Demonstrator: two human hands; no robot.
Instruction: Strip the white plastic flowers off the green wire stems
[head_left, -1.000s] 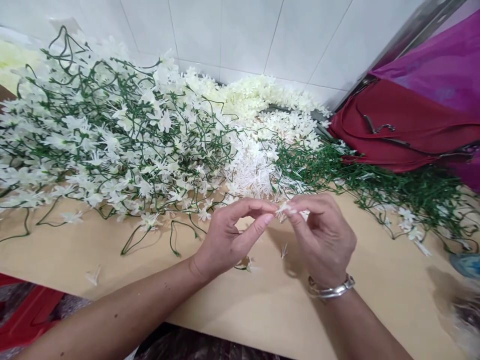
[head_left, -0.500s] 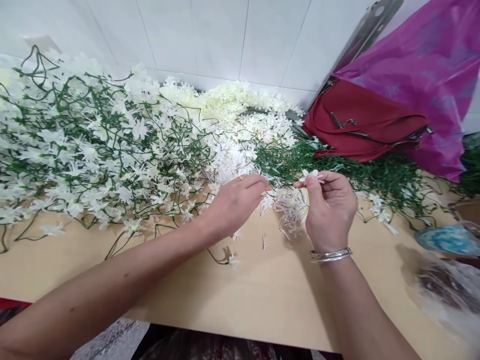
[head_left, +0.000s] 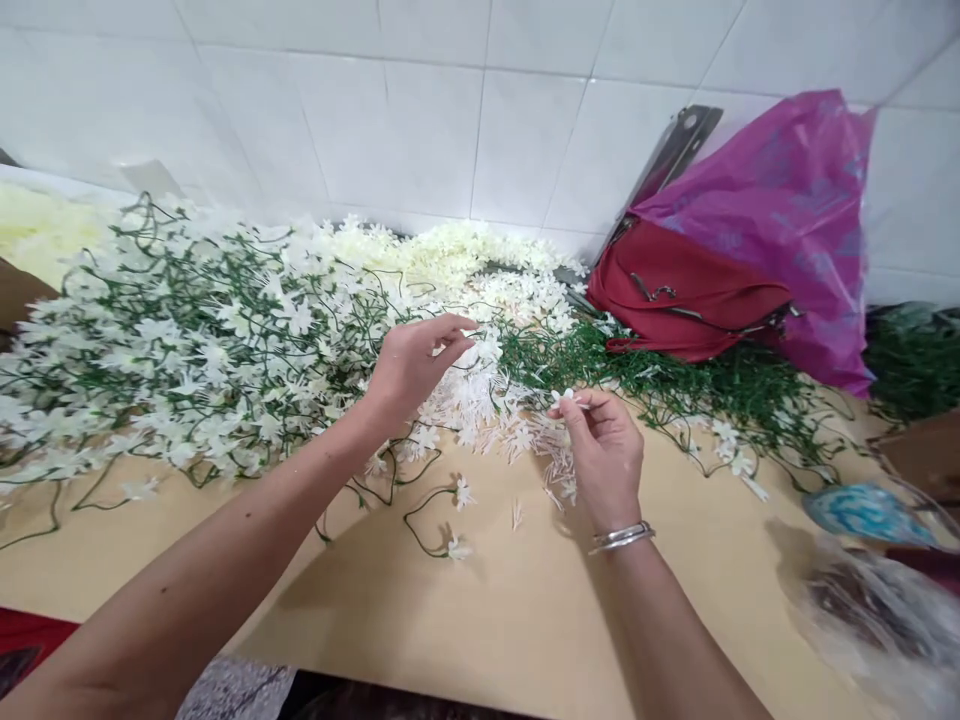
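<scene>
My right hand, with a silver bangle at its wrist, pinches a small white artificial flower between thumb and fingers. It is just in front of a heap of loose green stems. Further left, my left hand is over a pile of small white petal pieces, thumb and forefinger drawn close together. Whatever lies between those fingertips, if anything, is too small to make out. Thin white stamen pieces lie between the hands. Two stemmed white flowers rest on the table below.
A big heap of stemmed white flowers covers the table's left side. Cream blossoms line the tiled wall. At right are a red bag, a purple plastic bag, a blue-and-white item and a clear plastic bag.
My left hand has moved away from the right one, leftward over the petal pile. Another stemmed flower now shows on the table near the first. The right hand still holds its flower. The view has shifted.
</scene>
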